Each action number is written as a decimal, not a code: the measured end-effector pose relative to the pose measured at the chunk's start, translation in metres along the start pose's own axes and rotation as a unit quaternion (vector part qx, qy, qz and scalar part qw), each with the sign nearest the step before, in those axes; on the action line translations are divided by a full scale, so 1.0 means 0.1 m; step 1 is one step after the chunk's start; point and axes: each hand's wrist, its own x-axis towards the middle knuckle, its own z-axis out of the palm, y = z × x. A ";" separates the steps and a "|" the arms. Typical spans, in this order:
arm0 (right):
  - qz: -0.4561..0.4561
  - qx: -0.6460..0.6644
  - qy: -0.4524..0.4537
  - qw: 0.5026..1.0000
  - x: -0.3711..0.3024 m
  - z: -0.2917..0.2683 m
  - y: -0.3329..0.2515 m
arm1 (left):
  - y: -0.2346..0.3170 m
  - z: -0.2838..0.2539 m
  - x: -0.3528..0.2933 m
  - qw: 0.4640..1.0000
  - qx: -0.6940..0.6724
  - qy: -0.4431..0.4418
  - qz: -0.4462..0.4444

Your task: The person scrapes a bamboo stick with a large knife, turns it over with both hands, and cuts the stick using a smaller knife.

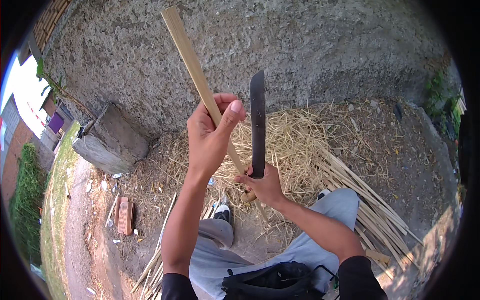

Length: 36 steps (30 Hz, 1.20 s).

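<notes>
- In front of a rough grey wall (300, 45), the person sits with knees apart in grey trousers (310, 235), both forearms coming up from the lower edge.
- The left hand (212, 137) is clenched around a long flat bamboo strip (192, 62), thumb raised along its side; the strip runs up and to the left, its top end near the upper edge.
- The lower end of the strip passes down behind the left hand toward the right hand.
- The right hand (262, 185) is closed on the handle of a dark machete (258, 120), whose blade stands almost upright, just to the right of the strip and the left thumb.
- Whether the blade touches the strip cannot be told.
- Behind the hands, a heap of pale shavings (295, 140) covers the ground.
- To the right, a bundle of split bamboo slats (365, 200) lies fanned beside the right leg.
- More slats (152, 267) lie by the left leg.
- At the left, a concrete block (110, 140) leans at the wall, and a reddish brick (124, 215) lies on the dirt nearby.
- A black bag (275, 282) rests on the lap.
</notes>
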 end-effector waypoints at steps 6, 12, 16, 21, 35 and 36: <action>-0.017 -0.010 -0.021 1.000 0.06 -0.06 0.06 | 0.02 -0.45 0.00 0.980 -0.163 0.057 -0.098; 0.081 -0.039 0.032 0.995 0.16 -0.38 0.14 | 0.30 -0.78 -0.06 0.962 -0.079 0.262 0.019; 0.167 0.001 0.047 0.985 0.19 -0.53 0.30 | 0.23 -0.77 -0.09 0.953 -0.039 0.297 0.038; 0.260 -0.024 -0.007 0.965 0.18 -0.67 0.56 | 0.03 -0.76 -0.15 0.954 0.063 0.289 0.053; 0.173 -0.549 -0.118 0.809 -0.07 -0.72 0.42 | -0.20 -0.65 -0.16 0.952 0.010 0.282 0.116; 0.198 -0.562 -0.124 0.793 -0.07 -0.71 0.42 | -0.18 -0.65 -0.16 0.962 0.001 0.258 0.092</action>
